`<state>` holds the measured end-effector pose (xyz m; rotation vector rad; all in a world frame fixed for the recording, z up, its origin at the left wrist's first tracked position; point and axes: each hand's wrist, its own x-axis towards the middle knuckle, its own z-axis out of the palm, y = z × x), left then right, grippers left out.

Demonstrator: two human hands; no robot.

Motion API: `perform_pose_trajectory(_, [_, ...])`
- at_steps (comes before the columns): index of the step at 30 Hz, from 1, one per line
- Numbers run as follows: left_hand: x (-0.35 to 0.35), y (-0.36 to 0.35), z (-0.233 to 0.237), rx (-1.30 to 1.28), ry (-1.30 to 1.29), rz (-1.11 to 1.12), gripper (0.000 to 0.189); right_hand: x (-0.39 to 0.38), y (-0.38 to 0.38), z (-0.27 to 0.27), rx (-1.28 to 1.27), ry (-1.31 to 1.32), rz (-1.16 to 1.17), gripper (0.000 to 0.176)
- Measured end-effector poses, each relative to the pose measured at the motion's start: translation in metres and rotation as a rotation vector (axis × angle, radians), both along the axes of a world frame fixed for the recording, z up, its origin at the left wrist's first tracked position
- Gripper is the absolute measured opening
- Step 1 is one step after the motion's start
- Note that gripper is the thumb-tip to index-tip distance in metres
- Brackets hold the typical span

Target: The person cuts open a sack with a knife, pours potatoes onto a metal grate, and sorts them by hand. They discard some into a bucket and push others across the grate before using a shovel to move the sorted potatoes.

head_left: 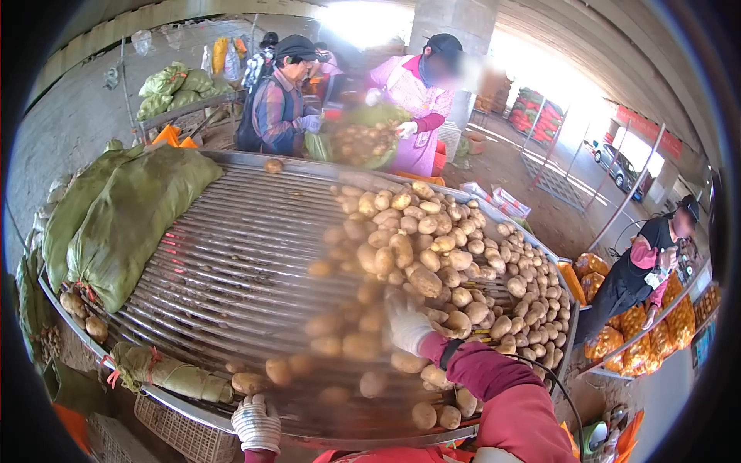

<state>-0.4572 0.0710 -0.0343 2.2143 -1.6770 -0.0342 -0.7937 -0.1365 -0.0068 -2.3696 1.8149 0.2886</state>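
Potatoes point(432, 239) lie heaped on a metal roller sorting table point(224, 262), several blurred as they roll toward me. My right hand point(407, 322), in a white glove with a dark red sleeve, reaches into the pile and rests among the potatoes; I cannot tell whether it grips one. My left hand point(257, 424), in a striped white glove, is closed on the table's near rim point(193, 407).
Green sacks point(127, 216) lie on the table's left side. Two people point(282, 100) at the far end tip a green sack of potatoes point(359, 139) onto the rollers. Another person point(644, 270) stands right beside orange net bags point(641, 339). A crate point(181, 432) sits below.
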Motion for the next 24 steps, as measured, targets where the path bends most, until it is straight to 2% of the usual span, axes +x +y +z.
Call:
perform_pose_trajectory(5, [0.0, 0.0, 0.0, -0.032, 0.004, -0.015, 0.016, 0.0, -0.001, 0.0, -0.008, 0.093, 0.047, 0.076])
perform_pose_trajectory(10, [0.0, 0.001, 0.001, -0.011, 0.006, -0.018, 0.016, -0.017, -0.018, -0.05, -0.118, 0.132, 0.151, 0.076])
perform_pose_trajectory(13, [0.001, 0.001, 0.0, -0.012, -0.012, -0.016, 0.017, -0.004, -0.009, -0.02, -0.055, 0.129, 0.089, 0.075])
perform_pose_trajectory(16, [0.002, 0.0, -0.001, -0.03, -0.017, -0.027, 0.017, -0.011, -0.014, -0.039, -0.125, 0.211, 0.162, 0.074])
perform_pose_trajectory(19, [0.002, 0.0, 0.0, -0.035, -0.025, -0.037, 0.015, -0.014, -0.016, -0.044, -0.135, 0.118, 0.139, 0.074])
perform_pose_trajectory(22, [0.002, 0.0, 0.001, -0.038, -0.026, -0.044, 0.013, 0.001, -0.004, -0.006, -0.051, 0.117, 0.071, 0.073])
perform_pose_trajectory(24, [0.001, 0.0, 0.003, -0.003, -0.013, -0.03, 0.014, -0.001, -0.004, -0.007, -0.063, 0.08, 0.067, 0.072])
